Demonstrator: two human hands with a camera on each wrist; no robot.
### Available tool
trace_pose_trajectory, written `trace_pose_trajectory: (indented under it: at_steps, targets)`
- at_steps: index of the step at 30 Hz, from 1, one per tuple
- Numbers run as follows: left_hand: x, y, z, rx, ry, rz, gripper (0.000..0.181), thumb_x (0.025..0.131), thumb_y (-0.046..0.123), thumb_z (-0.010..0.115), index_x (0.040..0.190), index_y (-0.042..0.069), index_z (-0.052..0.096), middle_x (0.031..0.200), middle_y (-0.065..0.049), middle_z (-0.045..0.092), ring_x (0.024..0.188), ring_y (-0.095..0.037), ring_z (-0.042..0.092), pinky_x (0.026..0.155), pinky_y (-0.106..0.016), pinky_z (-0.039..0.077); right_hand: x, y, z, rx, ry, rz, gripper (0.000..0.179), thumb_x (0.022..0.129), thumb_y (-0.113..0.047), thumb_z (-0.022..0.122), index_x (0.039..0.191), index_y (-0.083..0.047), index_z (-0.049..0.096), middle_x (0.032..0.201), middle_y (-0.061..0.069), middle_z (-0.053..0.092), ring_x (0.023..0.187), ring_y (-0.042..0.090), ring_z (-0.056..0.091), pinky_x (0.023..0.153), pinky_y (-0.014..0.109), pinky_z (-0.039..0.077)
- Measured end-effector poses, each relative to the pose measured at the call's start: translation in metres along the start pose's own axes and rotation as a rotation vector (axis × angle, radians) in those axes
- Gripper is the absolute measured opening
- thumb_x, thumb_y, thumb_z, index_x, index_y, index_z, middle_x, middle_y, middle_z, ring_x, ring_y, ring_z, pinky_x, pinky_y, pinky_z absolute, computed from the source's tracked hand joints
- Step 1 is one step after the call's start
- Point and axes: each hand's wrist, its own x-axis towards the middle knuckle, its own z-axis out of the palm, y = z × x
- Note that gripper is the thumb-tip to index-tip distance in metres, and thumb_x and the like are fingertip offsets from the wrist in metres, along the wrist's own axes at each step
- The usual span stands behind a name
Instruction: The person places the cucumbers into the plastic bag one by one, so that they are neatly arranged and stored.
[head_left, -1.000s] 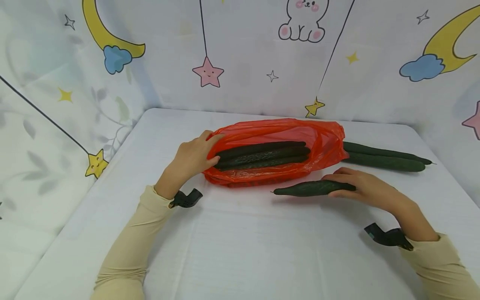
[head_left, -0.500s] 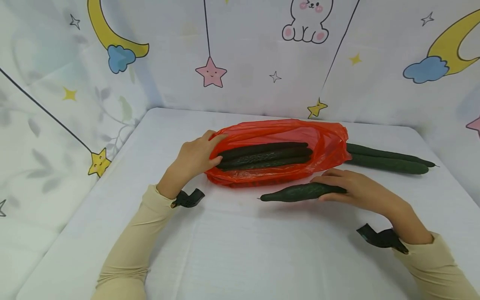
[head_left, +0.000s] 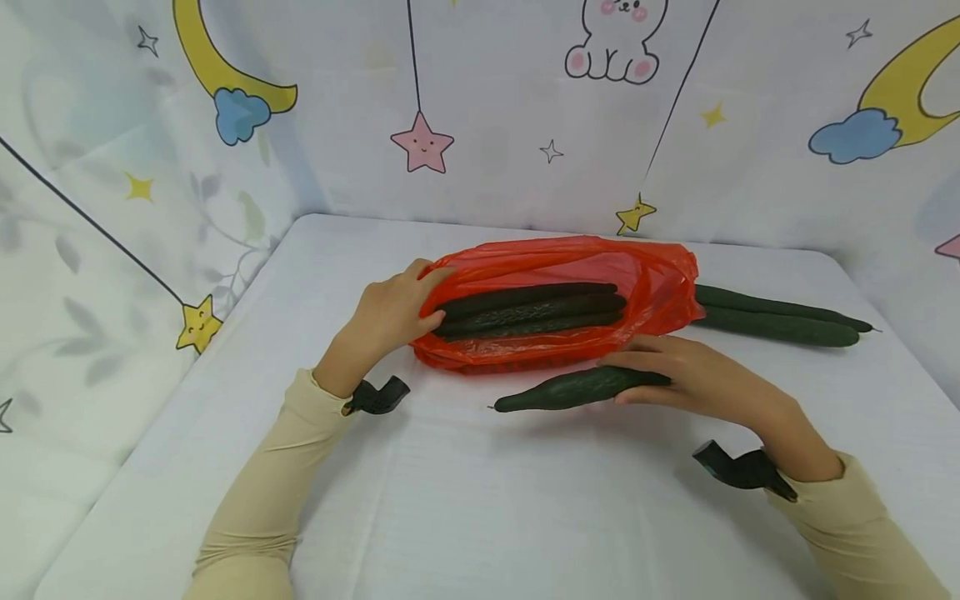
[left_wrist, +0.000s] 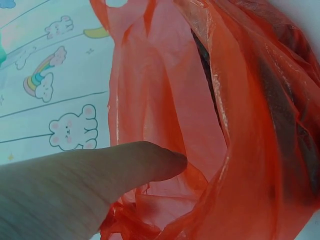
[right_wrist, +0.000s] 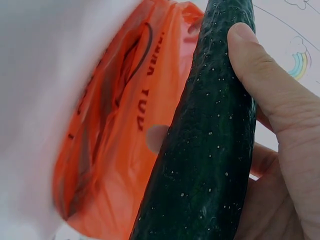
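The left hand (head_left: 390, 308) lies at the left end of a red plastic bag (head_left: 663, 287), its thumb and forefinger spread wide at the open mouth; its remaining fingers are largely hidden. The right hand (head_left: 693, 375) holds a dark green cucumber (head_left: 562, 392), the thumb along one side and fingers on the other. This cucumber is raised above the white counter (head_left: 480, 508), in front of the bag, its tapered stem end pointing left; a soft shadow falls beneath it. Inside the bag, three bagged cucumbers (head_left: 528, 315) lie side by side, lengthwise. Two loose cucumbers (head_left: 780, 321) lie together on the counter at the bag's right end, which hides their left ends. Dark lettering (right_wrist: 150, 82) on the bag's wall shows in the right wrist view. Beyond the counter hangs a white backdrop (head_left: 495, 67) printed with moons, clouds and stars. Both forearms wear beige sleeves (head_left: 251, 492).
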Motion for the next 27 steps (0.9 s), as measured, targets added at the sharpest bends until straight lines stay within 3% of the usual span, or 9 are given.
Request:
trace_pose_trajectory:
  at_steps: [8,14,27]
  targets:
    - [-0.002,-0.001,0.0,-0.004,0.018,0.011,0.06,0.09,0.026,0.07,0.144,0.013,0.047,0.132,-0.016,0.053,0.08,-0.029,0.065,0.054,-0.036,0.053,0.016,-0.005,0.001,0.022,0.044,-0.086,0.047,0.084,-0.043,0.072,0.122,-0.017,0.068,0.105,-0.009,0.062,0.091,0.006,0.058,0.074,0.029,0.054]
    - [-0.001,-0.002,0.002,0.001,0.024,0.018,0.06,0.09,0.026,0.07,0.144,0.014,0.047,0.131,-0.016,0.053,0.077,-0.028,0.065,0.053,-0.035,0.052,0.026,-0.012,0.001,0.026,0.066,-0.133,0.045,0.087,-0.048,0.067,0.122,-0.019,0.068,0.103,-0.01,0.061,0.091,0.006,0.056,0.074,0.028,0.052]
    - [0.0,0.0,-0.001,-0.008,0.009,0.009,0.061,0.089,0.025,0.07,0.144,0.013,0.047,0.132,-0.017,0.053,0.079,-0.029,0.065,0.055,-0.036,0.054,0.048,-0.03,-0.003,0.057,0.022,-0.128,0.045,0.087,-0.046,0.068,0.124,-0.022,0.066,0.107,-0.009,0.061,0.09,0.007,0.056,0.075,0.029,0.052]
